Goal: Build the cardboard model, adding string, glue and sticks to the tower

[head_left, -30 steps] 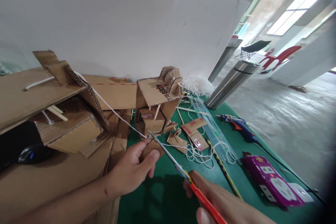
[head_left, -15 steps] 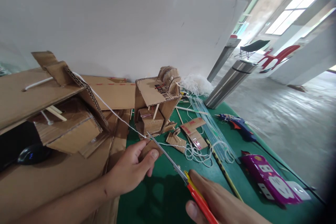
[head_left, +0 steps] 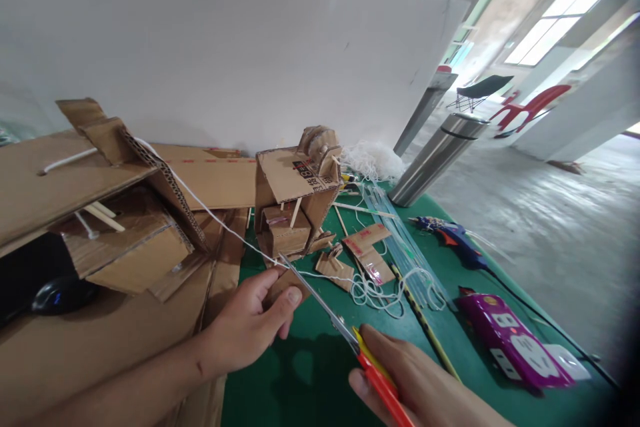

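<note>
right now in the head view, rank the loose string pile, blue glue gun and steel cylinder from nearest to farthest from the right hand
1. Loose string pile: on the green mat just beyond the right hand, past the scissors it holds.
2. Blue glue gun: farther back on the mat, toward the right edge.
3. Steel cylinder: farthest, at the table's back right corner.
</note>
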